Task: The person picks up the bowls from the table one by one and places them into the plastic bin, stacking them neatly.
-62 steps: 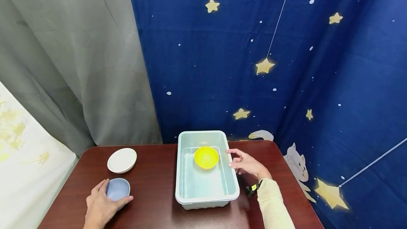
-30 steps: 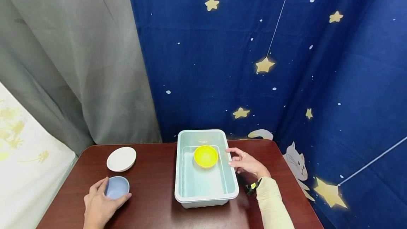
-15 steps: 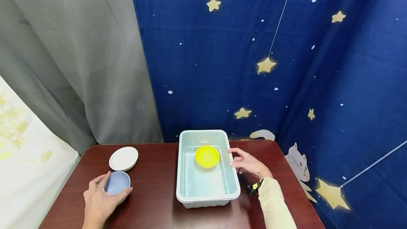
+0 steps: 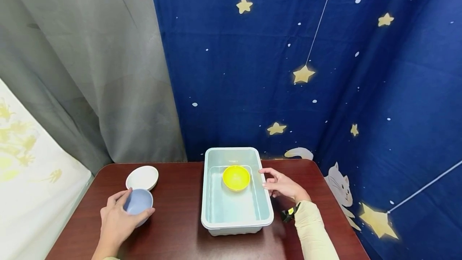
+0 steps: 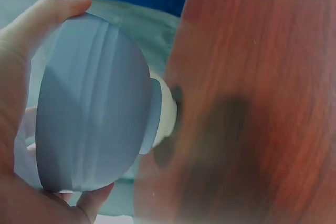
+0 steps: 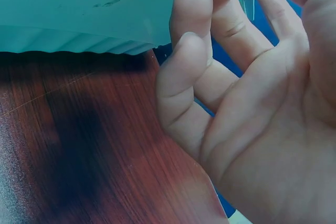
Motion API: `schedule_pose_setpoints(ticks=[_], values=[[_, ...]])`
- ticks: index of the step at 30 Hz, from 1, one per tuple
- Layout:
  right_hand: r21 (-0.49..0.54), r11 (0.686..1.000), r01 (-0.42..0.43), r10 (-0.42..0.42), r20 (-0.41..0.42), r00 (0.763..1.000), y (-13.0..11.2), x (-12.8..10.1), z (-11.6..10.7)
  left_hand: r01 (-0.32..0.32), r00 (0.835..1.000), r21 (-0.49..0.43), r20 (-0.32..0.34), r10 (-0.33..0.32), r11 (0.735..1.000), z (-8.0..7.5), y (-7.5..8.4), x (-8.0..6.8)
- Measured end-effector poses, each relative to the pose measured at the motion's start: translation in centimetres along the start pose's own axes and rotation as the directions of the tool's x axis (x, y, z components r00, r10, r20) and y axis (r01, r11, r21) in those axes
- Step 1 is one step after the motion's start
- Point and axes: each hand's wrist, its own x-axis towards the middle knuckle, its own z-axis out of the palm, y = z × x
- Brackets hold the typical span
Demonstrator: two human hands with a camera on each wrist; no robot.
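A: Eyes on the blue bowl (image 4: 138,202) — it sits in the left hand (image 4: 119,220), thumb over one side of the rim and fingers curled round the other, at the left end of the tabletop (image 4: 173,212).

B: The left wrist view agrees: the bowl (image 5: 89,114) is tipped and up off the wood, its shadow lying on the grain beneath it. That reads to me as a carrying hold — rim pinched both sides so it can't slip.

A: And right behind it, the white dish (image 4: 142,177). Touching?

B: From the head view the blue rim overlaps the dish's near edge, but whether they actually touch I can't tell. Through the wrist camera a pale edge (image 5: 167,111) peeks out past the bowl.

A: Over to the middle — the pale tub (image 4: 236,223), long side running away from the person, with a yellow bowl (image 4: 236,177) standing upright in its far half.

B: The right hand (image 4: 283,185) is at the tub's right wall, fingers loosely bent with the tips at the rim. In the right wrist view the fingers (image 6: 191,61) hold nothing; they lie beside the wall — steadying it, I'd judge, rather than gripping.

A: Behind it all, a dark blue curtain (image 4: 325,71) with stars and a grey curtain (image 4: 90,71) to the left.
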Motion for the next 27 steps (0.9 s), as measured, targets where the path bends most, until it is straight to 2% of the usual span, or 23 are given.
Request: schedule_pose_setpoints(ticks=[10,18,27], values=[[-0.012,1.000,0.013,-0.013,0.000,1.000,0.1,0.2,0.1,0.005,0.997,-0.013,0.072,-0.004,1.000,-0.3,2.6,0.3],[-0.022,1.000,0.003,-0.003,-0.019,1.000,-0.1,0.6,0.4,-0.061,0.997,0.006,0.058,0.060,0.998,-1.0,4.5,0.7],[-0.019,0.999,-0.026,0.025,-0.049,0.998,-0.3,0.5,-0.1,-0.100,0.986,0.048,0.140,0.093,0.994,-2.0,6.7,2.4]])
